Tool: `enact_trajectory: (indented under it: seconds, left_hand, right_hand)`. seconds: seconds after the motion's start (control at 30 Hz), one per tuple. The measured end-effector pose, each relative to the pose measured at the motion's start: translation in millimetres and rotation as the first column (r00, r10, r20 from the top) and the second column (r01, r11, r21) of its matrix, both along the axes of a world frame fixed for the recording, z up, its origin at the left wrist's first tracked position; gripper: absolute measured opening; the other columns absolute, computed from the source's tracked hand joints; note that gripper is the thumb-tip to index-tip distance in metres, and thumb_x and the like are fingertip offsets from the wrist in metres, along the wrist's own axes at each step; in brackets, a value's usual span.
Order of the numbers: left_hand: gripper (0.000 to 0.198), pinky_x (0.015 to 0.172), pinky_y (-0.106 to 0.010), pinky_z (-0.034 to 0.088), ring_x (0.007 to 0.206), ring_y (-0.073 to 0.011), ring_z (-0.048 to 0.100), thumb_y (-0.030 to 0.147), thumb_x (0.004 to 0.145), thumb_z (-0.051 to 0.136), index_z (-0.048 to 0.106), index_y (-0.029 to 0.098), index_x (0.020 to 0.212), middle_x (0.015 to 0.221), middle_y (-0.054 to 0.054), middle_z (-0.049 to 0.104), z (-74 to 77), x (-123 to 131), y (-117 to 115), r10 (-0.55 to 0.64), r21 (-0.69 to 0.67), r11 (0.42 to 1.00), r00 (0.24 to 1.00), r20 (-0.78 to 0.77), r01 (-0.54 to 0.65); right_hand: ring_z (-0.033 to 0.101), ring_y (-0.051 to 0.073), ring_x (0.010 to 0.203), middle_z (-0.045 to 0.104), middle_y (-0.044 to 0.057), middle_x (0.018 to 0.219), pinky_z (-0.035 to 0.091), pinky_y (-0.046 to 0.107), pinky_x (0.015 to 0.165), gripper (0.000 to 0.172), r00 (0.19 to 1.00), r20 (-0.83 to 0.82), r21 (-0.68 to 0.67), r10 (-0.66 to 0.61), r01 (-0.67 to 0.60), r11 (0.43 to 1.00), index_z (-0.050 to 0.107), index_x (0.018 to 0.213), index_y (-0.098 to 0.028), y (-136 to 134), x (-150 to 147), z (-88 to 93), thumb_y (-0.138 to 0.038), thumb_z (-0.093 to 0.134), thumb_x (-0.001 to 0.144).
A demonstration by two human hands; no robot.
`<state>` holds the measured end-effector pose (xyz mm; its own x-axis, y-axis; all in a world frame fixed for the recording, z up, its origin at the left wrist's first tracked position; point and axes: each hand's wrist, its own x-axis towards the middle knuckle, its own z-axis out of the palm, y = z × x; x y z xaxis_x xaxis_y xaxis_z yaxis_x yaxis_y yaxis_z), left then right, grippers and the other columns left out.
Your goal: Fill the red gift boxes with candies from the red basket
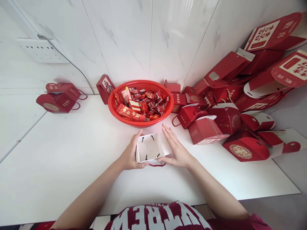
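A small open gift box [150, 148], white inside with a red cord handle showing below it, stands on the white table [59, 150] between my hands. My left hand [130, 153] is closed around the box's left side, thumb at its near edge. Against the box's right side my right hand [175, 147] presses with fingers straight and together. Just beyond the box sits a red plastic basket [112, 105] filled with red-wrapped candies [144, 105].
Many red gift boxes [240, 105], some folded, some flat, are piled at the right against the marble wall. Two more red boxes [59, 99] lie at the far left, one small red box [105, 88] stands behind the basket. A power strip [42, 51] hangs on the wall.
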<state>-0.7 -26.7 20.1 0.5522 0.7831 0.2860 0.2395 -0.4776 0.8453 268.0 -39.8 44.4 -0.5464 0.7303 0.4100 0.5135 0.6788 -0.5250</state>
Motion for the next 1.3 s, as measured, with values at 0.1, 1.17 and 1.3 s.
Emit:
enact_trajectory:
  seconds: [0.1,1.17,1.3]
  left_hand:
    - [0.13,0.11,-0.06,0.035,0.131,-0.0374,0.041,0.037,0.063,0.085,-0.002,0.029,0.159,0.143,-0.016,0.034,3.7,0,0,-0.002,0.013,1.0,1.0,-0.027,0.002]
    - [0.131,0.109,-0.059,0.039,0.137,-0.0378,0.042,0.042,0.06,0.09,0.0,0.033,0.155,0.147,-0.017,0.041,-11.6,10,1,0.022,-0.222,0.975,0.975,0.223,0.029]
    - [0.121,0.107,-0.059,0.041,0.133,-0.0377,0.047,0.037,0.06,0.09,0.011,0.032,0.151,0.144,-0.016,0.043,-10.2,5,1,0.021,-0.214,0.977,0.982,0.188,0.021]
  right_hand:
    - [0.034,0.032,0.146,0.035,0.013,0.158,0.009,0.063,0.123,0.089,0.996,0.081,0.151,0.025,-0.038,0.988,0.002,0.161,-0.03,-4,-3,19.6,-0.046,0.059,0.095]
    - [0.024,0.038,0.145,0.019,0.023,0.159,0.028,0.059,0.116,0.13,0.983,-0.183,-0.173,0.019,-0.052,0.984,-0.025,0.155,-0.017,13,-40,-58.3,-0.085,0.052,0.075]
    - [0.024,0.039,0.145,0.023,0.025,0.157,0.028,0.06,0.116,0.131,0.991,-0.133,-0.176,0.016,-0.039,0.984,-0.023,0.155,-0.015,12,-41,-55.7,-0.081,0.057,0.076]
